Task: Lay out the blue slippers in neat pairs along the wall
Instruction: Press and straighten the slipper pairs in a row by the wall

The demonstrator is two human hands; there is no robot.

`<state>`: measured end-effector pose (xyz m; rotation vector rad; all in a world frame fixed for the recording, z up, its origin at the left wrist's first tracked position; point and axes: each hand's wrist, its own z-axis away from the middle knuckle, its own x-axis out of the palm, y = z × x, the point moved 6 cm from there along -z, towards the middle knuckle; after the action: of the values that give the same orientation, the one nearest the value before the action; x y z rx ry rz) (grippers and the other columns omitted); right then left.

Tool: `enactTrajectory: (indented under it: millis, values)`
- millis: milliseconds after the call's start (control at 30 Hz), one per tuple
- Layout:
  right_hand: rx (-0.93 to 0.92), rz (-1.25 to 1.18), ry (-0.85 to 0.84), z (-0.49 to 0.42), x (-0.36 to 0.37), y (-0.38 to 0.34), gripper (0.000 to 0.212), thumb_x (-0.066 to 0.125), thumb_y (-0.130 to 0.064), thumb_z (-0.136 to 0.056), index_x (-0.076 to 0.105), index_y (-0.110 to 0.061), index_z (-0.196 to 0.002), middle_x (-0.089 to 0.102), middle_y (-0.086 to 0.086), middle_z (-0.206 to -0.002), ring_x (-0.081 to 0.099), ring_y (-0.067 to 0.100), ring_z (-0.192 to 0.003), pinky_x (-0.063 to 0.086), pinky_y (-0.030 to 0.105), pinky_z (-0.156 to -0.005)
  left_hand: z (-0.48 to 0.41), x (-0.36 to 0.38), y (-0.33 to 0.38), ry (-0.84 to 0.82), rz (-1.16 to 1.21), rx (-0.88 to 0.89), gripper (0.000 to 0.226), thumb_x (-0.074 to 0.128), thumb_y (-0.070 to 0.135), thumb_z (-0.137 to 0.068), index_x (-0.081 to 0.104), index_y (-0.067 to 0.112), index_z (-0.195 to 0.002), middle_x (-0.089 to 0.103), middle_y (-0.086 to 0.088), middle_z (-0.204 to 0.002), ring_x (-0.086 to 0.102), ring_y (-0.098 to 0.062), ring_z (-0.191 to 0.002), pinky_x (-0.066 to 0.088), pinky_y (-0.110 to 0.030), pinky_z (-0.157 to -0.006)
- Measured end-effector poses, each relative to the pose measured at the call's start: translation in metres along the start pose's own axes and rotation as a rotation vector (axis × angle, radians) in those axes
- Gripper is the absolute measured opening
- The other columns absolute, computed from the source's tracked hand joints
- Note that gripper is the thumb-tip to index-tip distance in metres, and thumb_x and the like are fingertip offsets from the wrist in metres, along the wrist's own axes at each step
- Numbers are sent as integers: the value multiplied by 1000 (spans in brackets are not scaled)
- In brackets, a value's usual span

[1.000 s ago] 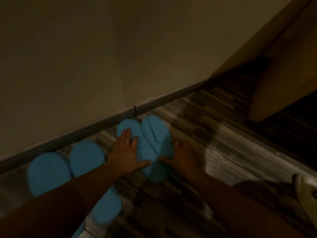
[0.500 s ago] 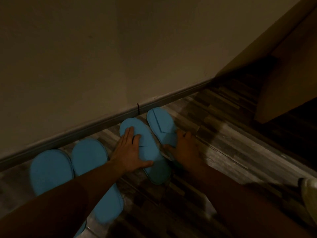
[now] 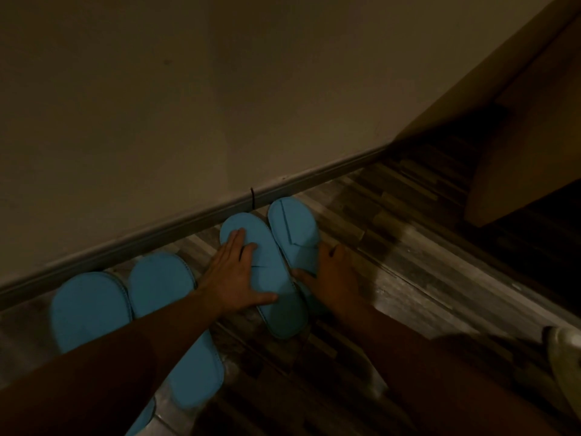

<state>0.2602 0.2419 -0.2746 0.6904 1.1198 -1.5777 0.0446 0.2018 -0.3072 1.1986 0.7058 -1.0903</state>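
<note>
Two pairs of blue slippers lie on the wooden floor with toes toward the wall's baseboard (image 3: 195, 221). The left pair (image 3: 94, 306) sits side by side, partly hidden under my left forearm. In the right pair, one slipper (image 3: 276, 297) lies under my left hand (image 3: 239, 275), which presses flat on it with fingers spread. The other slipper (image 3: 295, 231) lies just to its right, toes a little closer to the wall, and my right hand (image 3: 333, 275) rests against its heel side with the thumb on its edge.
A beige wall (image 3: 220, 89) fills the upper view. A wooden cabinet or door (image 3: 528, 146) stands at the right over dark floor. A pale shoe (image 3: 566, 357) shows at the right edge. A small dark mark (image 3: 252, 196) sits on the baseboard.
The two right slippers overlapped a second ago; the right one has slid right and toward the wall, so they now lie side by side. Both hands stay on them.
</note>
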Motion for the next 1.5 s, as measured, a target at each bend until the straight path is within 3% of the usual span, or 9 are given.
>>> enactTrajectory:
  millis: [633, 733, 867, 1000, 1067, 1200, 1333, 1500]
  values:
    - [-60, 36, 33, 9, -6, -2, 72, 60, -56, -90, 31, -24, -147, 39, 14, -143, 44, 32, -128, 46, 50, -102, 7, -10, -1, 30, 39, -52, 138, 37, 102, -54, 6, 18, -159, -14, -12, -168, -10, -30, -155, 4, -49, -126]
    - [-225, 128, 78, 19, -7, -31, 72, 60, -60, -88, 37, -22, -144, 45, 15, -138, 47, 32, -123, 45, 46, -100, 32, -33, -15, 23, 5, 31, 131, 43, 96, -62, 7, 16, -159, -9, -13, -168, -8, -28, -155, 5, -47, -127]
    - [-563, 187, -6, 51, 23, -96, 85, 67, -65, -79, 44, -20, -147, 48, 13, -139, 48, 36, -123, 39, 43, -98, 100, -66, -59, 67, -62, 103, 126, 40, 95, -68, 9, 14, -160, -3, -9, -169, -6, -21, -155, 7, -44, -126]
    - [-886, 371, -173, 90, 73, -146, 106, 64, -75, -70, 22, -28, -155, 31, 6, -155, 32, 30, -139, 33, 46, -106, 181, -82, -115, 203, -19, -54, 123, 44, 93, -69, 26, 8, -156, 18, -15, -166, 13, -29, -154, 21, -51, -122]
    - [-967, 437, -243, 102, 93, -158, 117, 66, -77, -65, 8, -33, -157, 17, 4, -163, 20, 27, -147, 26, 48, -113, 216, -73, -138, 179, -29, -138, 127, 38, 96, -68, 27, 5, -156, 19, -18, -165, 16, -34, -153, 24, -55, -121]
    - [-983, 552, -373, 108, 123, -167, 136, 66, -85, -55, -17, -41, -153, -17, -4, -166, -13, 22, -152, 6, 53, -117, 255, -30, -159, 3, -24, -242, 137, 35, 103, -59, 1, 17, -160, -13, -7, -167, -15, -26, -153, 2, -49, -126]
    - [-981, 617, -392, 112, 135, -167, 142, 63, -90, -51, -25, -41, -151, -35, -2, -161, -32, 23, -147, -15, 53, -113, 262, -1, -159, -30, -60, -289, 137, 33, 106, -56, -21, 29, -155, -33, -4, -162, -28, -25, -150, -14, -46, -121]
    - [-920, 659, -342, 112, 134, -174, 140, 58, -92, -52, -26, -39, -150, -40, 0, -158, -28, 28, -149, -5, 56, -118, 263, 8, -161, -18, -19, -292, 135, 32, 106, -54, -40, 36, -144, -33, -6, -163, -31, -25, -149, -14, -45, -120]
